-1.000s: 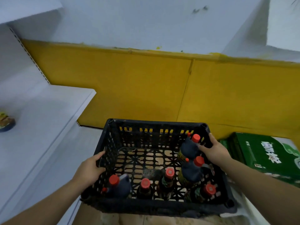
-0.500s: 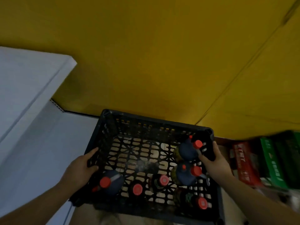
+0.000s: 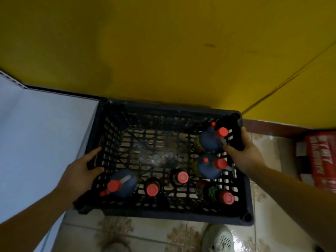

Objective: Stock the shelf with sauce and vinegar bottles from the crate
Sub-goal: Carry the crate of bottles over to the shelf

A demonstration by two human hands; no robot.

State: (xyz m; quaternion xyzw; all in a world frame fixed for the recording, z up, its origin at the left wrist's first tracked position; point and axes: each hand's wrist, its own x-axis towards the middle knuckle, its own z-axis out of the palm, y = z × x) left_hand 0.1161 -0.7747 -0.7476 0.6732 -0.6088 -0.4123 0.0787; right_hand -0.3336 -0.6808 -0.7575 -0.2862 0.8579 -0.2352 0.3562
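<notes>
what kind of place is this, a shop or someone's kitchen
Most likely a small grocery shop or its stockroom. A black crate holds red-capped bottles, a white shelf runs along its left side, and red printed cartons stand on the tiled floor at the right.

Crate (image 3: 163, 113) open on top; centre and far-left floor bare, room to reach down. Four bottles (image 3: 152, 188) fill near row; two jugs (image 3: 209, 166) crowd right wall. Left hand (image 3: 80, 173) grips left wall, right hand (image 3: 245, 155) grips right wall. Wall (image 3: 163, 51) tight behind far rim. Shelf (image 3: 45, 133) against left side. Box (image 3: 320, 160) right, apart. Shoe (image 3: 218, 239) just beside near rim.
</notes>
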